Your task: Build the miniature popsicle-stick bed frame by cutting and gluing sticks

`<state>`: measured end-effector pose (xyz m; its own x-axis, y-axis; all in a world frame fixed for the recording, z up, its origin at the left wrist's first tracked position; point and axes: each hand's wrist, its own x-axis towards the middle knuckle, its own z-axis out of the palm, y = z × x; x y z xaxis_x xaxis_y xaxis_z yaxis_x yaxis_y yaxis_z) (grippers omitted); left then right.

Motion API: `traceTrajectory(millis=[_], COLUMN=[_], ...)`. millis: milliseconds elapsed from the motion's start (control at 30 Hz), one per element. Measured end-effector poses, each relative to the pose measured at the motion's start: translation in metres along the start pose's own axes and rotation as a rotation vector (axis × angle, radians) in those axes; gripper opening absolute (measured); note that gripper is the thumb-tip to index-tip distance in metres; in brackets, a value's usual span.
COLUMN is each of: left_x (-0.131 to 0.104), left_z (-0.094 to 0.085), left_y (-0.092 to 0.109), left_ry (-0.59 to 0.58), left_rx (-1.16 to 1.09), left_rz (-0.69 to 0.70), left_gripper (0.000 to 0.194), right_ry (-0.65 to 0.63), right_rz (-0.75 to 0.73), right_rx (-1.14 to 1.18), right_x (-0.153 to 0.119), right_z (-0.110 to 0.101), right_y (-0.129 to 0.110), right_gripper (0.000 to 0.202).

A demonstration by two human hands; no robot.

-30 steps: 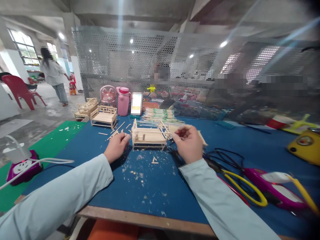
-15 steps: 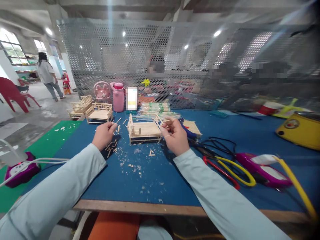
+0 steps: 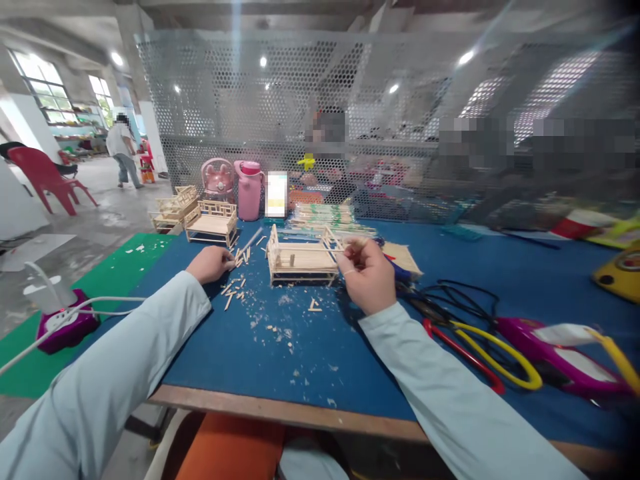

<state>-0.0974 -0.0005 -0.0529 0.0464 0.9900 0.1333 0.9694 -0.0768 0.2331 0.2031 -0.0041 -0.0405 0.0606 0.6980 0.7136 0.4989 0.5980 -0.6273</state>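
Note:
A miniature wooden bed frame point(image 3: 305, 260) made of thin sticks stands upright on the blue tabletop. My right hand point(image 3: 369, 275) is at its right end, thumb and fingers pinched on a thin wooden stick point(image 3: 323, 250) that reaches left across the frame. To the left, my left hand point(image 3: 211, 265) rests low, its fingertips pressed together at the edge of a pile of short stick pieces point(image 3: 243, 255). Whatever those fingertips hold is too small to make out. More short pieces point(image 3: 233, 291) lie just below that hand.
Finished-looking small bed frames point(image 3: 213, 221) stand at the back left, near a pink bottle point(image 3: 249, 192) and a lit phone point(image 3: 276, 195). Bundled sticks point(image 3: 323, 215) lie behind. Yellow-handled pliers or scissors point(image 3: 500, 357), black cables and a purple power strip point(image 3: 560, 353) occupy the right.
My left hand has lowered to the pile of short pieces, its fingers nearer the tabletop. My right hand keeps its pinch by the bed frame. The whole view has shifted slightly.

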Motion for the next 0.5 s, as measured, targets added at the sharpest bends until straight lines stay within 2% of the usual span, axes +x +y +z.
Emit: traceTrajectory(millis=[100, 233, 367, 500], left_x=[-0.001, -0.001, 0.001, 0.000], left_z=[-0.001, -0.001, 0.000, -0.001], left_y=[0.002, 0.001, 0.005, 0.013], left_ry=[0.024, 0.116, 0.100, 0.126], left_rx=[-0.009, 0.004, 0.008, 0.042], left_rz=[-0.030, -0.108, -0.050, -0.061], left_gripper=[0.023, 0.035, 0.029, 0.032], right_ry=[-0.009, 0.012, -0.009, -0.038], right_rz=[-0.003, -0.001, -0.014, -0.031], right_rx=[0.005, 0.004, 0.000, 0.007], right_x=[0.000, 0.000, 0.000, -0.002], right_z=[0.001, 0.001, 0.002, 0.005], right_y=[0.000, -0.001, -0.002, -0.004], right_gripper=[0.021, 0.022, 0.020, 0.020])
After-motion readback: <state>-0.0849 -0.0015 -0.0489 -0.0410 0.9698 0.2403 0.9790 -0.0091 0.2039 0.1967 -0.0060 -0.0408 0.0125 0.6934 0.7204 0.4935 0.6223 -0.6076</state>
